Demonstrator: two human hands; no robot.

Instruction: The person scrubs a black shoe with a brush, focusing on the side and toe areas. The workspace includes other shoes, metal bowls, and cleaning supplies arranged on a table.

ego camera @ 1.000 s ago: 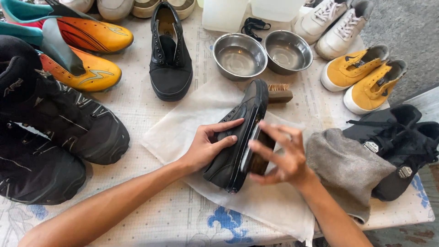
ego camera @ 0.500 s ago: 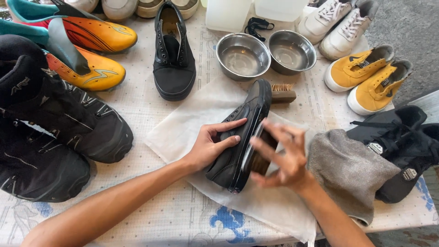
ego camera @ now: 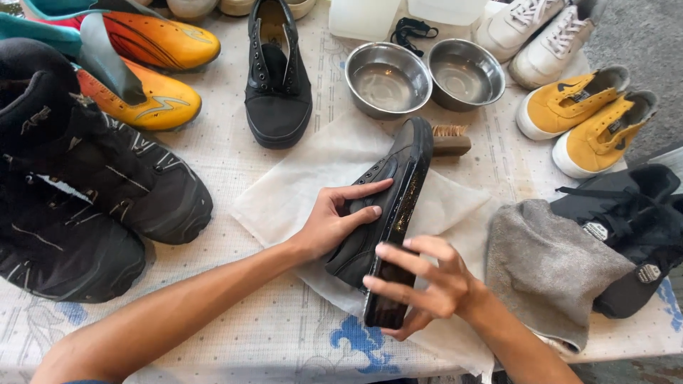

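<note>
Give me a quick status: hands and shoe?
Left hand steadies black shoe on its side. Right hand grips the heel end. Brush lies behind the toe.

Packages: two translucent white plastic containers (ego camera: 364, 16) and (ego camera: 447, 8) stand at the table's far edge, behind the steel bowls, cut off by the frame.
Labels: small round badges (ego camera: 595, 231) and (ego camera: 647, 273) on the black shoes at right.
Signs, screens: none.

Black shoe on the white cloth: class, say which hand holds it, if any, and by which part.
Both hold the black shoe. The left hand grips its upper side near the laces; the right hand clasps the heel end, fingers across the sole edge.
</note>
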